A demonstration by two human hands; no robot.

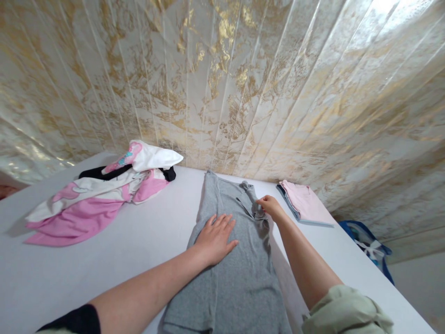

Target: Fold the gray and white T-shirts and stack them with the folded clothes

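Note:
A grey knit garment (243,269) lies lengthwise on the white table, its far end near the curtain and its near end running out of the bottom of the view. My left hand (216,239) rests flat on its middle, fingers stretched out. At the garment's right edge, toward the far end, my right hand (269,206) is closed in a pinch on the grey cloth. Beside those fingertips the fabric is bunched, and a thin dark strip shows on it. Whether the garment is a shirt or a dress I cannot tell.
Left of the garment lies a loose heap of pink, white and black clothes (104,199). Folded pink and grey clothes (308,204) are stacked at the right. A blue-edged bag (368,246) stands beyond the table's right edge. Behind hangs a gold-patterned curtain (215,88).

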